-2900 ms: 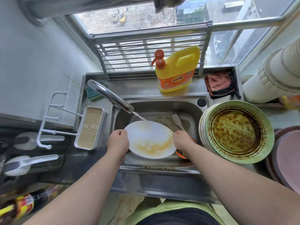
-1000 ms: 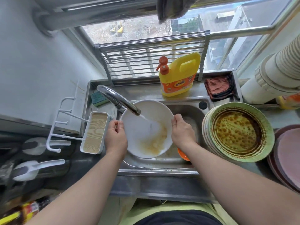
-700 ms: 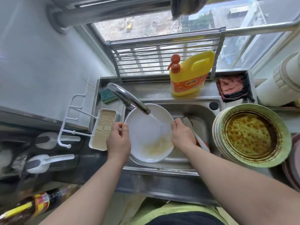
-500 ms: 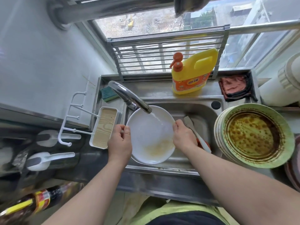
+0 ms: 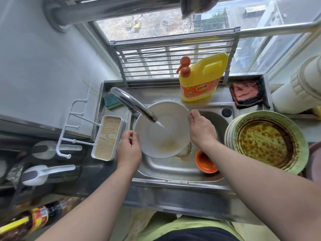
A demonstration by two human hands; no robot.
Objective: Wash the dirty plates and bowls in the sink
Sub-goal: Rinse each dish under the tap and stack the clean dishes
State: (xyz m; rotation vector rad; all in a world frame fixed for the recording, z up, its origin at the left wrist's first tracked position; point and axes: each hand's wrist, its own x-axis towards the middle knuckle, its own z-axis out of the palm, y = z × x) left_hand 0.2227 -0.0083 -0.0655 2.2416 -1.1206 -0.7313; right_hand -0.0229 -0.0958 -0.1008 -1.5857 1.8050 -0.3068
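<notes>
Both hands grip — (arms outstretched).

A single wide-angle head camera looks steeply down and forward from above the person's chest, close over the steel sink (image 5: 173, 169). Both forearms enter from the bottom edge and converge toward mid-frame. The view faces a window (image 5: 165, 25) behind the sink (its bars and frame bow with the lens). A wall fills the left side; stacked plates (image 5: 267, 141) sit at the right edge.
</notes>
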